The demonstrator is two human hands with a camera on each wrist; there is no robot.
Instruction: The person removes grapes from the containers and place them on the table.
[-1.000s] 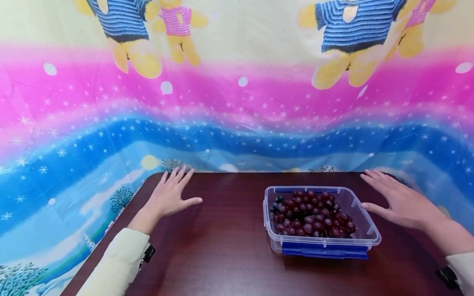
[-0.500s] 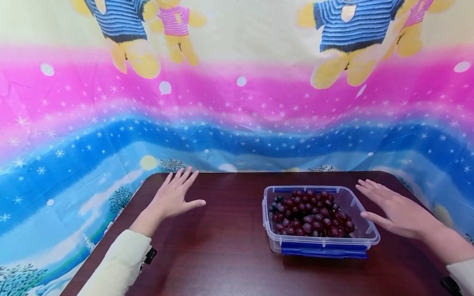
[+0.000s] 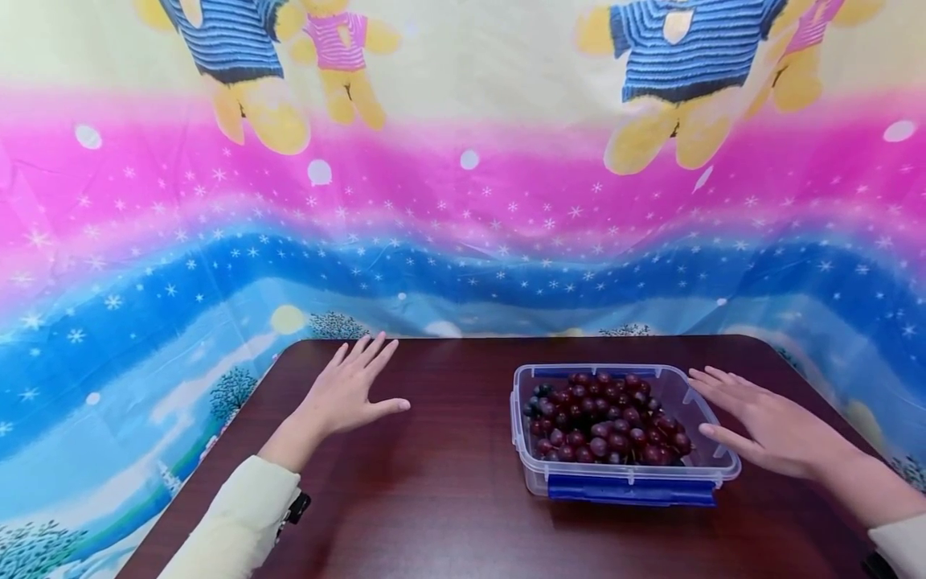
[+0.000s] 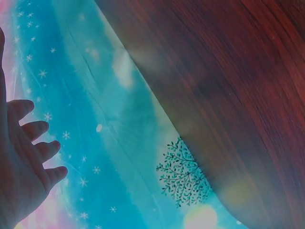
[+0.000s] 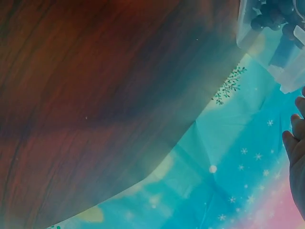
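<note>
A clear plastic box with a blue clip on its front stands right of centre on the table, lidless in the head view. Dark red grapes fill much of it. My right hand hovers by the box's right rim, fingers straight and thumb spread, holding nothing. Part of the box with some grapes shows at the top right of the right wrist view. On the left, well away from the box, my left hand is spread over the table with nothing in it. Its fingers also show in the left wrist view.
The dark brown wooden table has rounded far corners. Behind and around it hangs a printed cloth with bears, snowflakes and pink and blue bands. Black straps sit on the cuffs of the pale sleeves.
Both hands have drifted inward: the left a little to the right, the right slightly left and down, nearer the box's rim. The box and grapes stay in place.
</note>
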